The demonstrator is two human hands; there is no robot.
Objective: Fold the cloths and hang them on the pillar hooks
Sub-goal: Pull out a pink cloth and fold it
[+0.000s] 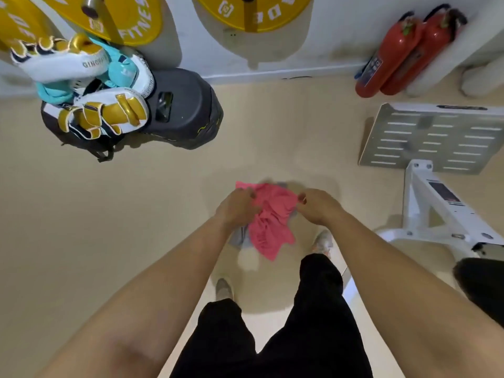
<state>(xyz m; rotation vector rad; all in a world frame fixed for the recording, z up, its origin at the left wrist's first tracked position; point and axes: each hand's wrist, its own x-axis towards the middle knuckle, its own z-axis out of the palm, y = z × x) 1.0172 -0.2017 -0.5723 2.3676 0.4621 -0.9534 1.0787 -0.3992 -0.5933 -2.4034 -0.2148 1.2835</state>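
A crumpled pink cloth (270,219) hangs in front of me at the middle of the view, above the floor. My left hand (237,207) grips its upper left part. My right hand (317,205) pinches its upper right edge. A pale grey-blue cloth (240,237) shows behind and under the pink one, mostly hidden, near my left hand. No pillar hooks are in view.
Boxing gloves (81,85) in white, gold and turquoise hang at the upper left over a black base (188,110). Yellow weight plates (253,12) line the wall. Two red fire extinguishers (403,53) stand at the upper right. A white machine footplate (433,137) is at right.
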